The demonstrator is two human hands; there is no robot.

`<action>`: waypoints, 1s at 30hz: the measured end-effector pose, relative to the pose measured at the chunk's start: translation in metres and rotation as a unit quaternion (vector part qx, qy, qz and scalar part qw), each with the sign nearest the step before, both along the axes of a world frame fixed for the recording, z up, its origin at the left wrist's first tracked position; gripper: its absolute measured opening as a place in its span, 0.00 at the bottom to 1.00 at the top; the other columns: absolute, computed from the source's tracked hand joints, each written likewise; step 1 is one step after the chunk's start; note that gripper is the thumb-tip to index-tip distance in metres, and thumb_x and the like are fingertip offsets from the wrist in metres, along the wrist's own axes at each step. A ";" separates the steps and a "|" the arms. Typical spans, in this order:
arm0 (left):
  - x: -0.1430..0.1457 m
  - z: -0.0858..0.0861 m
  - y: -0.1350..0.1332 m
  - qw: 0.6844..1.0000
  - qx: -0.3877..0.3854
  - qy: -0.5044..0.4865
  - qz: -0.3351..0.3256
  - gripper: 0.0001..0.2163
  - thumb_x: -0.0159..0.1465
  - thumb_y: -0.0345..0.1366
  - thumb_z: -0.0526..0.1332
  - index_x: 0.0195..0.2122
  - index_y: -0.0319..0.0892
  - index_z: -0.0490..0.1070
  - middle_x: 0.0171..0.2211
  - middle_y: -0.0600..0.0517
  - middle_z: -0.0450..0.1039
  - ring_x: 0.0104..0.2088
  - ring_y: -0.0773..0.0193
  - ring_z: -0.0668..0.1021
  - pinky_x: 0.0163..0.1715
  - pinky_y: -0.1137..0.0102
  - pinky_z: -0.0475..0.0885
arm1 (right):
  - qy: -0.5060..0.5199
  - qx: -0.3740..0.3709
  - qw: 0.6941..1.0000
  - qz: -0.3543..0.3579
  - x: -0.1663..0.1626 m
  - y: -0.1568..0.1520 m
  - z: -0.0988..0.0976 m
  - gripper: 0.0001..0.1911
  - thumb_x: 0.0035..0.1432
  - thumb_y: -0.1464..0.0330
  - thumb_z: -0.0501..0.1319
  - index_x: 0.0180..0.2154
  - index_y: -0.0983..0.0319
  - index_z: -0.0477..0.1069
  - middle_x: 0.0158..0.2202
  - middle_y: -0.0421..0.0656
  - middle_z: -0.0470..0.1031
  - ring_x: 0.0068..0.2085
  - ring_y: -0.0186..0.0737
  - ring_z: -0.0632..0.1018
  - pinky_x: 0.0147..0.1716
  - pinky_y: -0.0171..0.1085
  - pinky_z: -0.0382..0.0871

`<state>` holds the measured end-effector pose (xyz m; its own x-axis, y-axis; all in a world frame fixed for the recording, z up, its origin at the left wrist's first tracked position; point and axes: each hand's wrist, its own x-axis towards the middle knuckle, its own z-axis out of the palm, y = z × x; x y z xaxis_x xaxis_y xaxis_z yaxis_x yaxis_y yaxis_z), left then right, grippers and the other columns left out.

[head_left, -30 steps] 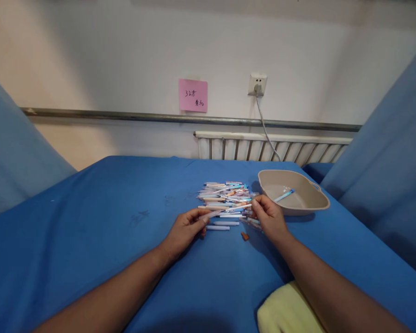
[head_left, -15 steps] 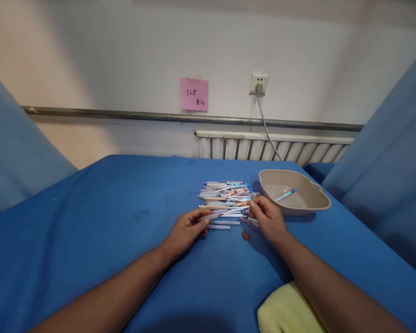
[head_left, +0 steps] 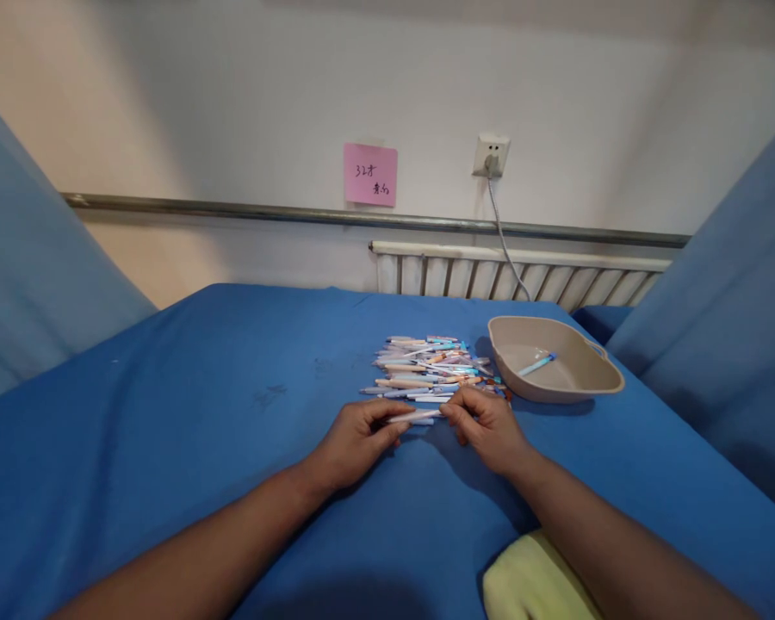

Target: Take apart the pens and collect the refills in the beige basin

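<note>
A slim whitish pen (head_left: 421, 416) lies level between my two hands, just in front of the pile. My left hand (head_left: 356, 441) is closed, pinching its left end between thumb and fingers. At the other end, the fingertips of my right hand (head_left: 487, 429) are closed on the pen's tip. Behind the hands is a loose pile of pens and pen parts (head_left: 419, 366), white, peach, orange and pale blue, lying mostly crosswise. Another pale pen lies just under the held one, partly covered. My right hand hides the pile's near right corner.
To the right of the pile stands a beige plastic basin (head_left: 565, 393) with one blue-and-white pen (head_left: 537, 364) in it. A yellow cloth item (head_left: 533, 581) lies by my right forearm. Blue sheet (head_left: 187, 413) covers the surface; a radiator (head_left: 452, 271) and wall are behind.
My right hand has come left and nearer, from the pile's right edge to the pen's right end. The small orange-brown piece on the sheet is no longer visible there.
</note>
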<state>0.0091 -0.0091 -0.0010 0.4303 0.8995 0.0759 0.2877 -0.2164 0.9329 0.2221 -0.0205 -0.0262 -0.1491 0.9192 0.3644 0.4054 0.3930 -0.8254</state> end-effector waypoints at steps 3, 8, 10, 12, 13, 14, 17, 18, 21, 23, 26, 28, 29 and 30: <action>0.001 0.001 -0.004 0.999 0.002 0.029 -0.044 0.11 0.60 0.37 0.60 0.42 0.45 0.76 0.28 0.52 0.74 0.25 0.66 0.72 0.26 0.74 0.67 | 0.018 -0.016 1.000 0.002 0.000 0.001 -0.001 0.16 0.59 0.59 0.55 0.23 0.60 0.65 0.16 0.35 0.65 0.21 0.33 0.67 0.23 0.31 0.60; 0.013 -0.004 -0.024 0.985 -0.107 0.005 -0.136 0.15 0.63 0.40 0.56 0.50 0.45 0.68 0.31 0.51 0.73 0.22 0.70 0.72 0.21 0.76 0.66 | 0.011 -0.007 1.000 0.002 0.001 -0.002 0.005 0.20 0.62 0.59 0.52 0.21 0.60 0.63 0.16 0.36 0.65 0.21 0.32 0.67 0.25 0.32 0.60; 0.019 -0.009 -0.032 0.972 -0.170 -0.035 -0.156 0.19 0.63 0.40 0.56 0.55 0.46 0.61 0.31 0.52 0.72 0.21 0.70 0.72 0.19 0.76 0.66 | -0.006 0.010 1.000 0.011 0.001 -0.005 0.009 0.21 0.62 0.59 0.51 0.20 0.61 0.64 0.17 0.36 0.65 0.22 0.32 0.67 0.25 0.31 0.60; 0.022 -0.014 -0.036 0.964 -0.205 -0.074 -0.155 0.21 0.63 0.42 0.56 0.56 0.45 0.58 0.30 0.53 0.71 0.19 0.71 0.71 0.18 0.76 0.66 | -0.031 0.025 0.999 0.029 -0.001 -0.008 0.012 0.20 0.62 0.60 0.52 0.20 0.61 0.65 0.18 0.37 0.65 0.22 0.32 0.67 0.25 0.31 0.59; 0.023 -0.016 -0.036 0.962 -0.214 -0.086 -0.147 0.20 0.63 0.43 0.56 0.55 0.44 0.59 0.29 0.54 0.71 0.18 0.72 0.70 0.17 0.77 0.65 | -0.046 0.031 0.998 0.040 -0.002 -0.010 0.013 0.20 0.62 0.60 0.52 0.21 0.61 0.66 0.19 0.37 0.66 0.23 0.32 0.67 0.25 0.31 0.58; 0.024 -0.017 -0.036 0.962 -0.219 -0.091 -0.135 0.19 0.62 0.44 0.56 0.52 0.43 0.61 0.28 0.55 0.70 0.17 0.73 0.69 0.15 0.78 0.64 | -0.061 0.036 0.996 0.051 -0.004 -0.011 0.014 0.20 0.62 0.60 0.52 0.21 0.61 0.67 0.19 0.37 0.66 0.23 0.32 0.67 0.25 0.31 0.58; 0.022 -0.018 -0.031 0.961 -0.236 -0.095 -0.106 0.16 0.61 0.46 0.57 0.45 0.41 0.65 0.25 0.57 0.67 0.15 0.75 0.65 0.13 0.79 0.58 | -0.073 0.030 0.995 0.066 -0.003 -0.010 0.012 0.21 0.62 0.60 0.51 0.21 0.61 0.68 0.19 0.38 0.66 0.24 0.32 0.68 0.26 0.32 0.59; 0.021 -0.017 -0.029 0.960 -0.242 -0.100 -0.100 0.15 0.61 0.46 0.58 0.43 0.41 0.65 0.24 0.57 0.67 0.15 0.76 0.64 0.12 0.80 0.57 | -0.056 0.016 0.997 0.057 -0.001 -0.007 0.011 0.21 0.62 0.59 0.51 0.22 0.61 0.69 0.19 0.38 0.67 0.23 0.32 0.68 0.26 0.32 0.60; 0.016 -0.014 -0.018 0.958 -0.242 -0.140 -0.059 0.14 0.60 0.45 0.59 0.41 0.41 0.65 0.24 0.58 0.66 0.14 0.76 0.61 0.12 0.79 0.54 | 0.048 -0.042 0.997 -0.035 0.018 0.007 0.007 0.22 0.61 0.55 0.50 0.28 0.62 0.72 0.21 0.39 0.69 0.21 0.33 0.69 0.23 0.32 0.62; 0.013 -0.013 -0.011 0.958 -0.234 -0.162 -0.020 0.13 0.59 0.43 0.60 0.39 0.41 0.65 0.24 0.58 0.65 0.15 0.77 0.61 0.12 0.79 0.53 | 0.082 -0.065 0.988 -0.115 0.037 0.019 0.005 0.20 0.57 0.53 0.54 0.28 0.63 0.71 0.19 0.38 0.67 0.20 0.33 0.67 0.20 0.32 0.60; 0.010 -0.012 -0.002 0.958 -0.228 -0.173 0.005 0.12 0.59 0.42 0.60 0.39 0.40 0.65 0.25 0.58 0.64 0.15 0.76 0.61 0.13 0.80 0.54 | 0.032 -0.092 0.987 -0.124 0.062 0.029 0.004 0.17 0.54 0.56 0.57 0.23 0.62 0.68 0.17 0.37 0.65 0.20 0.32 0.65 0.20 0.31 0.58; 0.009 -0.013 0.001 0.959 -0.225 -0.171 0.004 0.12 0.60 0.41 0.59 0.40 0.40 0.65 0.24 0.58 0.64 0.15 0.76 0.61 0.13 0.80 0.54 | -0.035 -0.105 0.989 -0.099 0.071 0.029 0.004 0.15 0.53 0.58 0.58 0.23 0.62 0.68 0.18 0.37 0.66 0.21 0.33 0.66 0.21 0.31 0.58; 0.009 -0.013 0.001 0.961 -0.223 -0.166 0.002 0.11 0.60 0.41 0.59 0.40 0.40 0.65 0.24 0.58 0.64 0.15 0.76 0.61 0.13 0.79 0.54 | -0.069 -0.108 0.988 -0.083 0.072 0.028 0.004 0.13 0.53 0.60 0.58 0.24 0.62 0.69 0.19 0.37 0.67 0.22 0.33 0.66 0.21 0.31 0.58; 0.010 -0.013 0.001 0.962 -0.220 -0.160 0.000 0.11 0.60 0.40 0.59 0.40 0.40 0.65 0.24 0.58 0.65 0.15 0.76 0.60 0.13 0.79 0.54 | -0.104 -0.107 0.987 -0.066 0.072 0.026 0.005 0.12 0.53 0.61 0.58 0.25 0.62 0.70 0.20 0.37 0.68 0.22 0.33 0.67 0.22 0.31 0.58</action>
<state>0.0186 -0.0083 -0.0143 0.4479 0.8749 -0.1843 -0.0303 0.2209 0.9748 0.2945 0.0059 -0.0215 -0.0751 0.9883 0.1330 0.6112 0.1510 -0.7770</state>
